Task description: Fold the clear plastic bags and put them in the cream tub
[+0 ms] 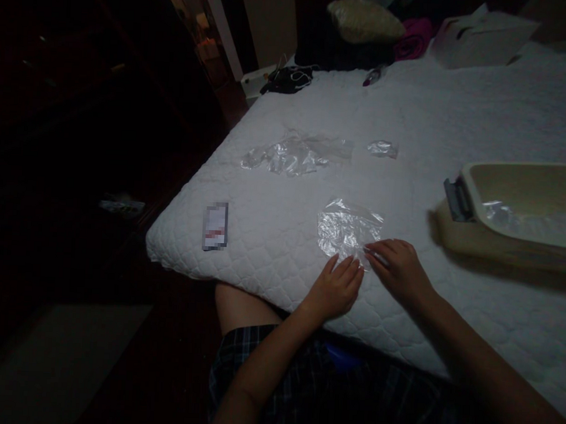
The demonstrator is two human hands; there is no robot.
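Note:
A clear plastic bag (345,224) lies flat on the white quilted bed cover (272,249) in front of me. My left hand (336,286) rests at the bag's near edge, its fingers stretched out and touching the plastic. At the near right corner, my right hand (397,267) has thumb and fingers pressed together on the bag's edge. Farther back lies a crumpled clear plastic sheet or bag (292,156), with a small folded piece of clear plastic (382,149) to its right.
To the right stands a cream plastic bin (455,229) with a grey latch and clear plastic inside. A phone-like object (215,226), blurred out, lies near the left edge. At the back are a white box (480,42), a pillow-like bundle (364,20) and a pink roll (414,39).

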